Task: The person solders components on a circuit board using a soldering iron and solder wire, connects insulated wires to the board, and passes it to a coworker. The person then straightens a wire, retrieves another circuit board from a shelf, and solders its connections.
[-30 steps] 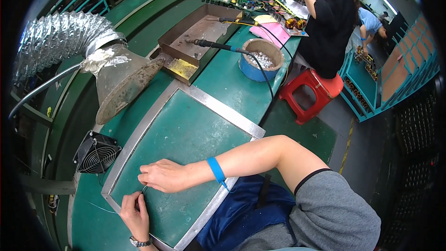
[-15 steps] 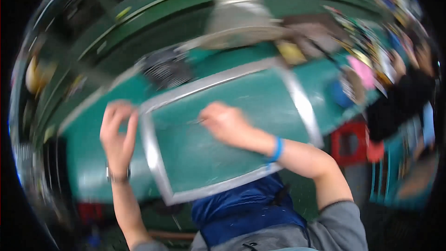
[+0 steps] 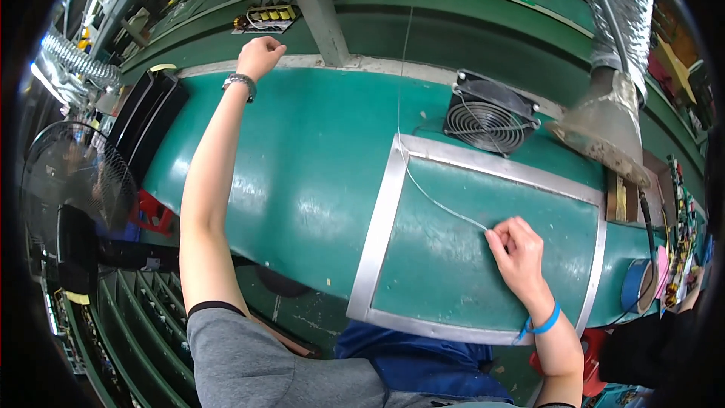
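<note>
Hand positions first: the left hand (image 3: 260, 56) is stretched far out toward eleven o'clock, closed into a fist at the back edge of the table (image 3: 302, 159), a dark band on its wrist; whether it grips anything inside the fist cannot be told. From there, by size: the green table fills the middle of the view, curving from nine o'clock round to three. On it, toward four o'clock, lies a green work mat (image 3: 483, 257) bordered by a silver metal frame (image 3: 377, 234). At one o'clock a ribbed silver duct (image 3: 615, 23) comes down and ends in a funnel mouth just above the frame's far right corner. At nine o'clock, off the table, stands a black floor fan (image 3: 72, 189). Just behind the frame's back edge, at about one o'clock, sits a small black box fan (image 3: 487, 113). The right hand (image 3: 517, 253), a blue band on its wrist, rests on the mat at four o'clock with its fingers pinched narrow on a thin pale wire (image 3: 434, 198). That wire runs from the pinch up toward eleven o'clock, crosses the frame's back left corner, then rises straight toward twelve.
</note>
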The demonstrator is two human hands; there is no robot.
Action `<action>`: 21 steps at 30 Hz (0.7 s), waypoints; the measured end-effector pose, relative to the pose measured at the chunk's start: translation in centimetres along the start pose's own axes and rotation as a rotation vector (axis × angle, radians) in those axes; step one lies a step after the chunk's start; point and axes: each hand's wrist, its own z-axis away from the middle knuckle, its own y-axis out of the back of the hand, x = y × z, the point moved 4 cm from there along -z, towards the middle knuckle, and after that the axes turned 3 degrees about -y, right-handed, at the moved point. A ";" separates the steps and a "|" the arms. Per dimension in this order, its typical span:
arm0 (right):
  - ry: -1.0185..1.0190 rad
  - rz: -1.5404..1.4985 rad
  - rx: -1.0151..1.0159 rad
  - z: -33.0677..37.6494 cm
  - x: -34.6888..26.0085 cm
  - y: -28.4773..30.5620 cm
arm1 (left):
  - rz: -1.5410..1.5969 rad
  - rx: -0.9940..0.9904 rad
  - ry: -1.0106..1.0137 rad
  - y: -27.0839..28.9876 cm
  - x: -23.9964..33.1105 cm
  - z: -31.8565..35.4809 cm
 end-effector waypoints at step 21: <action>-0.152 0.093 -0.053 -0.6 0.2 -0.5 | -0.765 0.074 -0.680 -8.6 -6.2 -15.4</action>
